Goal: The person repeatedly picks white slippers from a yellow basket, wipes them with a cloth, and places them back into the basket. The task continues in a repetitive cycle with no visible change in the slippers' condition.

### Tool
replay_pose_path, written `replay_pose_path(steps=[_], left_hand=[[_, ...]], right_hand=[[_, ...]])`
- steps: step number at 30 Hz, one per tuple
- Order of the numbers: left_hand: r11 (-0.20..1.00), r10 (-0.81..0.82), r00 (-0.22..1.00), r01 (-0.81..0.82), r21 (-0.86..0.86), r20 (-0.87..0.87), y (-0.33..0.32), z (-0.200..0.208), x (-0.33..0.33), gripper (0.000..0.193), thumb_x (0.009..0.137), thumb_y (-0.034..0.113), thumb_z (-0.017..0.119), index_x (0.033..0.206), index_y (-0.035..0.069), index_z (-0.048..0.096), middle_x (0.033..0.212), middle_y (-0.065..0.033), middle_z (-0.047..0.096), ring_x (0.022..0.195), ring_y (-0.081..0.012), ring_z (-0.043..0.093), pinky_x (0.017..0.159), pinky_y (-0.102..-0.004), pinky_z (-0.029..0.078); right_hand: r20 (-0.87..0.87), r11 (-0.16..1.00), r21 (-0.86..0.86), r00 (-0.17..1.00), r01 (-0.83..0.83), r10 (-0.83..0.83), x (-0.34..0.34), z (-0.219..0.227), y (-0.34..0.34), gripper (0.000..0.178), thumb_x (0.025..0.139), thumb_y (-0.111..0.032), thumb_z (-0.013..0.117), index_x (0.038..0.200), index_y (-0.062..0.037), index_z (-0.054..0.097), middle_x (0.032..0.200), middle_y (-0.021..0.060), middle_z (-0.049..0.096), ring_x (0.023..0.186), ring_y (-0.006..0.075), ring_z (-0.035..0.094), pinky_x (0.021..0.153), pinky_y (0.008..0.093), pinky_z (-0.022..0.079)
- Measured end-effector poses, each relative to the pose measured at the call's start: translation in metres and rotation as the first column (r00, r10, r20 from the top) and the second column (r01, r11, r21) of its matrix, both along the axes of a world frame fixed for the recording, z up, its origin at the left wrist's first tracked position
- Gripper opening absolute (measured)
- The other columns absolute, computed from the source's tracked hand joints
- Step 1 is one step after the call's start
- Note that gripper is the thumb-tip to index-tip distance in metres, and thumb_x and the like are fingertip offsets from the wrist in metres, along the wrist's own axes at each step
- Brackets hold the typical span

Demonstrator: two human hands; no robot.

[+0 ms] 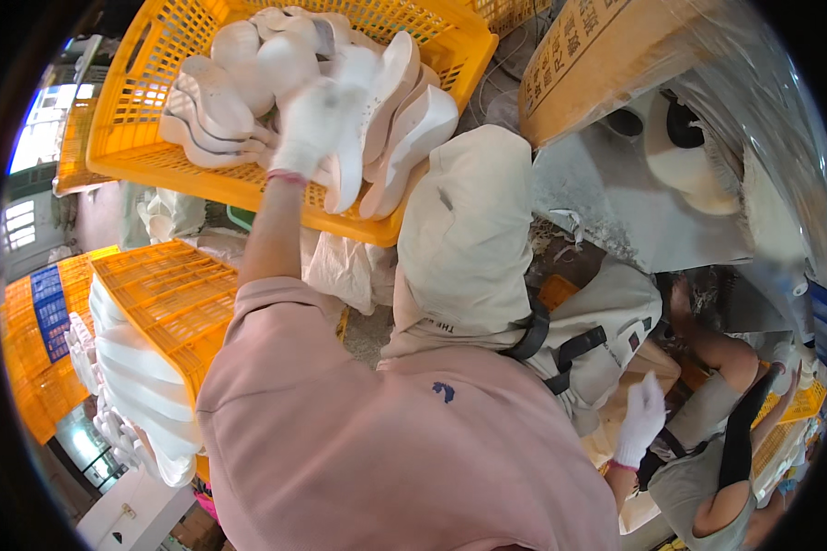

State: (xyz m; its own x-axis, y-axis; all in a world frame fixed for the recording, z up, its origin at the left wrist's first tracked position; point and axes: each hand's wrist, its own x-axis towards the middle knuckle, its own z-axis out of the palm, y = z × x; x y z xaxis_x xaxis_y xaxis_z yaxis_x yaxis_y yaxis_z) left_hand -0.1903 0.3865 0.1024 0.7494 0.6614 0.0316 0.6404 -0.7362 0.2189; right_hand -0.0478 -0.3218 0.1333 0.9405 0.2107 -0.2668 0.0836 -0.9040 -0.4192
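My left hand (314,124), in a white glove, reaches into a yellow plastic crate (129,170) filled with white shoe soles (213,96). It rests among the soles, touching one upright sole (345,174) or lying just beside it. Motion smears its fingers, so their grip does not show. Thick pale soles (423,129) stand on edge to the right of this hand. My right hand (640,422), also gloved in white, is off to the lower right beside my leg. Its fingers point upward, stretched out, and nothing shows in them.
Below the crate on the left, another yellow crate (170,298) is tipped beside stacked white soles (142,363). A large cardboard box (597,64) and plastic sheeting stand at the upper right. Another person (708,477) sits close by at the lower right. My knee (469,220) nearly meets the full crate.
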Motion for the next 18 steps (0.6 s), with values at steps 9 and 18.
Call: replay_pose_path(steps=[9, 18], left_hand=[[0.116, 0.816, 0.409, 0.578, -0.808, 0.41, -0.239, 0.06, 0.04, 0.031, 0.106, 0.023, 0.066, 0.13, 0.002, 0.063, 0.119, -0.0097, 0.071, 0.113, -0.021, 0.069, 0.1, -0.0357, 0.058], [-0.696, 0.463, 0.878, 0.275, -0.664, -0.122, -0.41, 0.012, 0.198, 0.034, 0.099, 0.01, 0.074, 0.13, 0.001, 0.065, 0.113, -0.0113, 0.073, 0.107, -0.0271, 0.071, 0.098, -0.0419, 0.058]], right_hand=[[0.414, 0.747, 0.07, 0.7, -0.661, 0.581, -0.017, 0.062, 0.179, 0.062, 0.089, -0.013, 0.078, 0.144, 0.0068, 0.059, 0.14, 0.0207, 0.066, 0.124, 0.0306, 0.067, 0.108, 0.0436, 0.051], [-0.042, 0.714, 0.593, 0.9, 0.372, -0.435, -0.011, 0.07, 0.122, 0.047, 0.101, -0.017, 0.068, 0.139, 0.0075, 0.058, 0.129, 0.0176, 0.069, 0.118, 0.0274, 0.065, 0.102, 0.0397, 0.051]])
